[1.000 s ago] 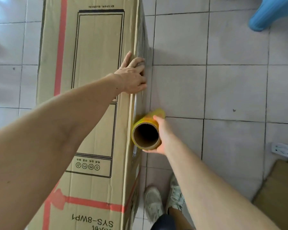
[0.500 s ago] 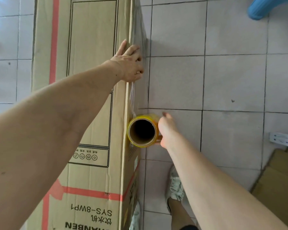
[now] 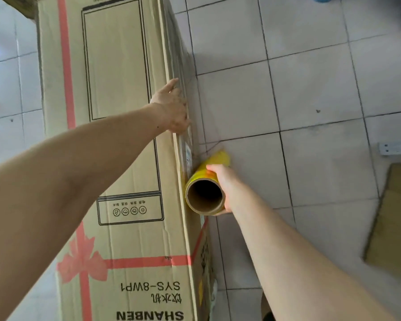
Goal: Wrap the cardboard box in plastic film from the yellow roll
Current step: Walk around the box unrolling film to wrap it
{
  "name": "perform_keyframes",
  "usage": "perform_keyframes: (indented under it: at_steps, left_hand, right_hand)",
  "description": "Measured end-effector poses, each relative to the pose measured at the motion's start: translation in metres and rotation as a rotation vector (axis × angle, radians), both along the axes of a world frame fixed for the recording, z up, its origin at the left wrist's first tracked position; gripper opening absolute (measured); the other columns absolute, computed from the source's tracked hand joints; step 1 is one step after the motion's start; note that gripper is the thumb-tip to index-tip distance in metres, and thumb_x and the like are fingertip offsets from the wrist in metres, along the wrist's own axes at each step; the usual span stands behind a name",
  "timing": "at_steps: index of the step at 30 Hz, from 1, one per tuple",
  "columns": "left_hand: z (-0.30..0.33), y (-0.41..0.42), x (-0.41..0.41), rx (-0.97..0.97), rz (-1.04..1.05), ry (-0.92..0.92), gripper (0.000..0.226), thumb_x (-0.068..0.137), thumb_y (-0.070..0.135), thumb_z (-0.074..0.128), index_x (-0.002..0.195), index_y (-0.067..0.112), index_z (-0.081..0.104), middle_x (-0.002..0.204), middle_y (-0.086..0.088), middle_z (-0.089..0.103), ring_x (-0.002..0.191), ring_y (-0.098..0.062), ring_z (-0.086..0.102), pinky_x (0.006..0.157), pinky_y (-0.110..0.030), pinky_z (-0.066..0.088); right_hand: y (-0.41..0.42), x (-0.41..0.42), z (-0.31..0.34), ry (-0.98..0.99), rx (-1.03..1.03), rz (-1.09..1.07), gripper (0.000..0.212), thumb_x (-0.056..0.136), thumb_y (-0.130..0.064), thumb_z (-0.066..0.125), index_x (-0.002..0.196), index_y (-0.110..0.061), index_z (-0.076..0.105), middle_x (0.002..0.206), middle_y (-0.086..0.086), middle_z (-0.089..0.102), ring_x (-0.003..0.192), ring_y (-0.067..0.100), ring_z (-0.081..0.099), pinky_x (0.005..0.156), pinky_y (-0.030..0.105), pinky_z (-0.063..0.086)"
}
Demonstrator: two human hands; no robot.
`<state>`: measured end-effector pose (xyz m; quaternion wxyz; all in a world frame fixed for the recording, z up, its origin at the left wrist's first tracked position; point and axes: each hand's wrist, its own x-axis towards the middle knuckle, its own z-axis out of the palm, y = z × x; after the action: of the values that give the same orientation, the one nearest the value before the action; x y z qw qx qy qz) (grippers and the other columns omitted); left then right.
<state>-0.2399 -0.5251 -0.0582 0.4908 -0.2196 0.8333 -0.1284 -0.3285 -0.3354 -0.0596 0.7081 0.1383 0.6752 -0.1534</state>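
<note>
Head view, looking steeply down, close

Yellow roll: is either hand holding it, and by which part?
The right hand grips the yellow roll around its near end. The left hand lies flat on the cardboard box edge, holding nothing.

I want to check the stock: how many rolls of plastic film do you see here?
1. The yellow roll of plastic film on a brown cardboard core is in the right hand, against the tall brown cardboard box's right side. Others may be hidden behind it.
</note>
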Motion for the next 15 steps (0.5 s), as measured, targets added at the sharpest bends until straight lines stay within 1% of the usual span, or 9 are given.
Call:
perform_keyframes:
  at_steps: [2,4,6,9,11,12,13,14,15]
  left_hand:
    - [-0.004,0.0,-0.003,-0.005,0.023,0.007,0.069,0.101,0.052,0.01,0.148,0.019,0.048,0.154,-0.007,0.043,0.15,-0.03,0.02,0.123,-0.05,-0.007]
    - [-0.007,-0.001,-0.003,-0.009,0.04,0.009,0.068,0.101,0.052,0.012,0.149,0.017,0.045,0.156,-0.008,0.04,0.15,-0.03,0.019,0.123,-0.049,-0.008]
    - [-0.01,-0.002,-0.002,-0.015,0.06,0.019,0.071,0.1,0.057,0.012,0.15,0.018,0.045,0.157,-0.009,0.039,0.151,-0.032,0.015,0.122,-0.05,-0.009]
    - [-0.007,0.001,-0.004,-0.023,0.116,-0.002,0.078,0.098,0.066,0.011,0.15,0.019,0.044,0.159,-0.01,0.035,0.152,-0.036,0.006,0.121,-0.051,-0.012]
    - [-0.004,0.007,-0.006,-0.028,0.116,-0.028,0.078,0.098,0.067,0.011,0.151,0.019,0.042,0.16,-0.012,0.032,0.153,-0.035,0.005,0.122,-0.05,-0.01]
    - [-0.002,0.012,-0.008,-0.026,0.08,-0.032,0.076,0.1,0.065,0.011,0.15,0.019,0.043,0.16,-0.011,0.032,0.153,-0.033,0.009,0.122,-0.05,-0.009]
    - [-0.001,0.019,-0.01,-0.004,0.031,-0.028,0.072,0.101,0.062,0.011,0.149,0.02,0.045,0.159,-0.009,0.036,0.152,-0.03,0.014,0.122,-0.051,-0.008]
    - [-0.001,0.028,-0.012,0.026,-0.044,-0.015,0.068,0.103,0.059,0.01,0.148,0.022,0.047,0.157,-0.007,0.04,0.151,-0.027,0.02,0.123,-0.052,-0.007]
    - [-0.005,0.038,-0.012,0.066,-0.123,0.009,0.065,0.103,0.056,0.01,0.147,0.024,0.047,0.155,-0.004,0.042,0.15,-0.025,0.023,0.123,-0.052,-0.004]
  right_hand:
    - [0.028,0.008,-0.003,-0.023,0.038,-0.135,0.087,0.064,-0.055,0.063,0.144,-0.036,0.035,0.141,0.012,0.048,0.114,0.045,0.053,0.084,0.066,0.048]
    - [0.052,0.012,-0.004,-0.048,0.073,-0.273,0.068,0.077,-0.054,0.058,0.137,-0.029,0.041,0.135,0.015,0.05,0.109,0.044,0.055,0.075,0.059,0.054]
    - [0.072,0.013,-0.01,-0.105,0.108,-0.385,0.052,0.088,-0.051,0.052,0.129,-0.02,0.047,0.127,0.018,0.054,0.105,0.044,0.057,0.076,0.057,0.054]
    - [0.089,0.014,-0.013,-0.215,0.141,-0.49,0.049,0.09,-0.049,0.05,0.127,-0.016,0.052,0.121,0.021,0.06,0.105,0.047,0.059,0.078,0.062,0.054]
    - [0.09,0.01,-0.009,-0.19,0.157,-0.46,0.05,0.093,-0.047,0.047,0.131,-0.015,0.049,0.127,0.02,0.057,0.112,0.05,0.055,0.081,0.069,0.05]
    - [0.086,0.007,-0.005,-0.145,0.151,-0.401,0.048,0.096,-0.045,0.045,0.132,-0.014,0.046,0.131,0.018,0.053,0.119,0.049,0.052,0.088,0.071,0.046]
    - [0.08,0.004,-0.001,-0.077,0.125,-0.314,0.043,0.099,-0.041,0.041,0.132,-0.013,0.043,0.133,0.015,0.049,0.125,0.048,0.048,0.095,0.072,0.041]
    - [0.073,0.0,-0.001,0.012,0.091,-0.252,0.037,0.101,-0.035,0.038,0.132,-0.013,0.041,0.133,0.014,0.046,0.128,0.047,0.045,0.099,0.072,0.038]
    - [0.065,-0.002,0.002,0.109,0.051,-0.178,0.035,0.102,-0.029,0.035,0.134,-0.014,0.041,0.136,0.014,0.045,0.127,0.045,0.046,0.099,0.071,0.039]
